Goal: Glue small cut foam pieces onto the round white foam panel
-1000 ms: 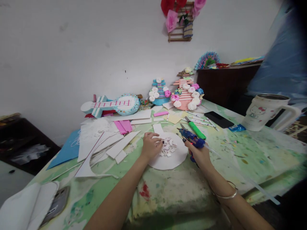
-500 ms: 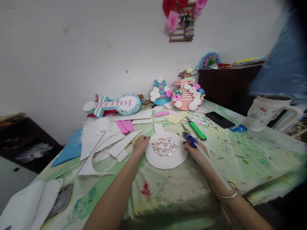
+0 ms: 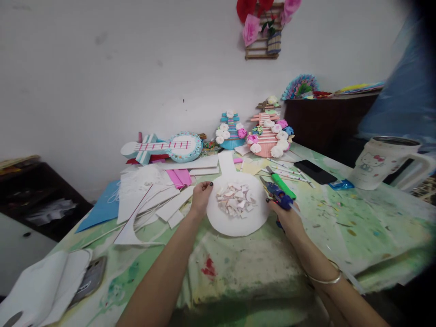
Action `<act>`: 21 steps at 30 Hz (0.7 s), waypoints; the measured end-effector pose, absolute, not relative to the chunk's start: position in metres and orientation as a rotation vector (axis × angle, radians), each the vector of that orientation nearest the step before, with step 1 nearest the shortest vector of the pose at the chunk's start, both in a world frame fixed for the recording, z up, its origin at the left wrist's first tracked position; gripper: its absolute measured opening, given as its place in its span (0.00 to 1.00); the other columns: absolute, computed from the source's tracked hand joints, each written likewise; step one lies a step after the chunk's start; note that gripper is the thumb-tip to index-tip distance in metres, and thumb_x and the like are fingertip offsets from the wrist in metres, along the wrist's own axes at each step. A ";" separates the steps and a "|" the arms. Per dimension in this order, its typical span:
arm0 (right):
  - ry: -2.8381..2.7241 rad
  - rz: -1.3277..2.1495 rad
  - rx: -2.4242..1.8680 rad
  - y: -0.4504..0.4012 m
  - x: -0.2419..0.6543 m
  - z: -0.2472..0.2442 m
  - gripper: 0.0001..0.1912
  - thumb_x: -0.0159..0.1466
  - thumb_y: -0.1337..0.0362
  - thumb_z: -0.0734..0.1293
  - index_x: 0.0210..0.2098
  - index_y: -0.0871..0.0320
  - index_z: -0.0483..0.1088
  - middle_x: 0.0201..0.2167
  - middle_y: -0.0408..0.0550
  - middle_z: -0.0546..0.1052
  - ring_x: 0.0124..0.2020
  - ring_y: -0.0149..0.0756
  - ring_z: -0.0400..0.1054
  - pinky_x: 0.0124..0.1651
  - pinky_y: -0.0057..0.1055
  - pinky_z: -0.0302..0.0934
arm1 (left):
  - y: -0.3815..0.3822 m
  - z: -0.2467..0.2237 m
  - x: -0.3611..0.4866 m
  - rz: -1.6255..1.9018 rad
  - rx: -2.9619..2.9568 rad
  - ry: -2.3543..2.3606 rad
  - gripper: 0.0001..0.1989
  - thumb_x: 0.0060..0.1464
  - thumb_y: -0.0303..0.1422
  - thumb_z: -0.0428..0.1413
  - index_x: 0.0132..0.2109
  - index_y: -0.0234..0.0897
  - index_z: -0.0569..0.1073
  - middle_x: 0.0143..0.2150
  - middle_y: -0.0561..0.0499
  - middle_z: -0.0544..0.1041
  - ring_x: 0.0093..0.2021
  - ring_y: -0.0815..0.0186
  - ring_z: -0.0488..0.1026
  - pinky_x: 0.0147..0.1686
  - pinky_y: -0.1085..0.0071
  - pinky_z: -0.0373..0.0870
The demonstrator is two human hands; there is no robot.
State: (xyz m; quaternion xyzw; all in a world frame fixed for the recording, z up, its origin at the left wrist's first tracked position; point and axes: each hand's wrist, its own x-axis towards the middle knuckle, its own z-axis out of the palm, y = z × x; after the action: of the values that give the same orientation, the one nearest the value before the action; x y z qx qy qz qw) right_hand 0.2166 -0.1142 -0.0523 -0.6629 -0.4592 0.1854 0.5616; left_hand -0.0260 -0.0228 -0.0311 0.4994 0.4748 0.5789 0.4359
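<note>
White necked disc, pale chips atop, glue gun

The one camera was worn on the person's head, and it faced forward and down across the table. From there, the left hand and the right hand appeared rather near, a little below the middle, while the wall stood farther behind and filled the upper part.
</note>
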 end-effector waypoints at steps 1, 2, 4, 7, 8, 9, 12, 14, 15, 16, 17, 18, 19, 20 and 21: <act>-1.073 0.451 -1.540 -0.115 0.215 -0.051 0.20 0.49 0.53 0.66 0.36 0.60 0.74 0.24 0.47 0.75 0.26 0.39 0.67 0.26 0.31 0.58 | -0.023 -0.026 -0.027 1.499 1.233 1.126 0.17 0.40 0.42 0.59 0.34 0.33 0.69 0.26 0.53 0.72 0.25 0.71 0.67 0.27 0.74 0.64; -1.063 0.465 -1.518 -0.117 0.214 -0.049 0.21 0.49 0.53 0.67 0.38 0.60 0.74 0.25 0.47 0.76 0.26 0.38 0.67 0.26 0.31 0.58 | -0.023 -0.021 -0.028 1.551 1.228 1.078 0.17 0.40 0.42 0.59 0.34 0.33 0.69 0.27 0.53 0.72 0.26 0.72 0.67 0.29 0.75 0.64; -1.041 0.483 -1.481 -0.119 0.211 -0.046 0.23 0.50 0.54 0.67 0.41 0.61 0.73 0.28 0.48 0.76 0.25 0.36 0.66 0.25 0.31 0.58 | -0.026 -0.011 -0.029 1.630 1.225 0.998 0.17 0.39 0.40 0.60 0.35 0.33 0.69 0.29 0.53 0.72 0.29 0.72 0.67 0.31 0.76 0.64; -0.983 0.522 -1.421 -0.121 0.209 -0.043 0.27 0.49 0.53 0.69 0.45 0.61 0.71 0.31 0.49 0.76 0.24 0.34 0.65 0.23 0.29 0.56 | -0.033 0.000 -0.029 1.692 1.229 0.917 0.15 0.41 0.38 0.61 0.35 0.34 0.69 0.30 0.53 0.72 0.30 0.72 0.67 0.32 0.77 0.64; -0.957 0.540 -1.398 -0.121 0.208 -0.042 0.28 0.48 0.53 0.69 0.45 0.61 0.71 0.31 0.49 0.76 0.24 0.34 0.65 0.22 0.29 0.55 | -0.036 0.002 -0.028 1.700 1.237 0.893 0.15 0.41 0.37 0.61 0.35 0.34 0.69 0.30 0.53 0.71 0.30 0.73 0.67 0.32 0.77 0.63; -0.934 0.559 -1.378 -0.121 0.208 -0.042 0.28 0.47 0.53 0.70 0.45 0.61 0.71 0.32 0.50 0.76 0.24 0.34 0.65 0.22 0.28 0.55 | -0.038 0.004 -0.028 1.703 1.249 0.866 0.14 0.42 0.36 0.61 0.34 0.34 0.69 0.30 0.53 0.71 0.30 0.73 0.67 0.32 0.77 0.63; -0.902 0.581 -1.363 -0.119 0.209 -0.042 0.28 0.46 0.53 0.71 0.43 0.62 0.72 0.31 0.50 0.76 0.24 0.33 0.64 0.21 0.28 0.53 | -0.042 0.006 -0.027 1.703 1.278 0.793 0.13 0.43 0.35 0.61 0.34 0.34 0.69 0.30 0.53 0.71 0.30 0.73 0.68 0.33 0.77 0.64; -0.901 0.576 -1.371 -0.118 0.209 -0.042 0.26 0.46 0.54 0.71 0.41 0.62 0.72 0.31 0.50 0.76 0.24 0.34 0.64 0.21 0.28 0.53 | -0.042 0.004 -0.027 1.698 1.279 0.784 0.12 0.43 0.35 0.61 0.34 0.34 0.69 0.30 0.53 0.71 0.30 0.73 0.68 0.32 0.77 0.64; -0.899 0.575 -1.373 -0.118 0.209 -0.042 0.26 0.46 0.54 0.71 0.41 0.62 0.72 0.31 0.50 0.76 0.24 0.34 0.64 0.21 0.28 0.54 | -0.041 0.003 -0.027 1.690 1.276 0.787 0.12 0.44 0.35 0.61 0.34 0.34 0.68 0.30 0.53 0.71 0.30 0.73 0.68 0.32 0.77 0.63; -0.897 0.574 -1.375 -0.118 0.209 -0.043 0.25 0.46 0.55 0.71 0.41 0.61 0.72 0.31 0.49 0.76 0.24 0.34 0.65 0.21 0.28 0.54 | -0.040 0.002 -0.027 1.681 1.276 0.790 0.13 0.44 0.36 0.61 0.35 0.35 0.68 0.31 0.53 0.71 0.30 0.73 0.68 0.32 0.77 0.63; -0.894 0.574 -1.376 -0.118 0.209 -0.043 0.25 0.46 0.55 0.71 0.41 0.61 0.73 0.30 0.49 0.76 0.24 0.34 0.65 0.22 0.28 0.54 | -0.040 0.001 -0.027 1.671 1.281 0.794 0.13 0.45 0.36 0.60 0.35 0.35 0.68 0.31 0.53 0.71 0.30 0.73 0.68 0.32 0.77 0.63; -0.892 0.575 -1.375 -0.119 0.209 -0.043 0.25 0.46 0.55 0.71 0.41 0.61 0.73 0.30 0.49 0.76 0.24 0.34 0.65 0.22 0.29 0.55 | -0.039 0.000 -0.027 1.662 1.293 0.804 0.12 0.45 0.36 0.60 0.36 0.35 0.67 0.31 0.53 0.71 0.30 0.73 0.68 0.32 0.77 0.63; -0.890 0.578 -1.373 -0.120 0.209 -0.043 0.24 0.46 0.55 0.71 0.41 0.61 0.73 0.29 0.48 0.76 0.24 0.34 0.65 0.22 0.29 0.55 | -0.038 0.000 -0.028 1.656 1.314 0.830 0.12 0.46 0.36 0.59 0.36 0.35 0.67 0.32 0.53 0.71 0.31 0.73 0.68 0.32 0.77 0.64; -0.890 0.581 -1.370 -0.120 0.209 -0.043 0.24 0.46 0.55 0.71 0.40 0.60 0.73 0.29 0.48 0.76 0.24 0.34 0.65 0.22 0.29 0.55 | -0.037 -0.001 -0.029 1.643 1.355 0.885 0.12 0.47 0.37 0.58 0.37 0.36 0.66 0.33 0.53 0.71 0.31 0.72 0.68 0.32 0.77 0.64; -0.892 0.584 -1.366 -0.122 0.209 -0.042 0.23 0.47 0.55 0.71 0.40 0.60 0.73 0.29 0.47 0.76 0.25 0.34 0.66 0.23 0.28 0.56 | -0.037 0.000 -0.031 1.620 1.408 0.964 0.12 0.48 0.38 0.57 0.38 0.36 0.66 0.34 0.52 0.71 0.32 0.72 0.68 0.33 0.76 0.64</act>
State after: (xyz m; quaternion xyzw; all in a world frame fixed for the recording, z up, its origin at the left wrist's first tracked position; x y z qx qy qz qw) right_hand 0.2088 -0.1216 -0.0425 -0.6006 -0.3923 0.2569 0.6476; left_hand -0.0306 -0.0368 -0.0004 0.5524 0.3784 0.6357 0.3843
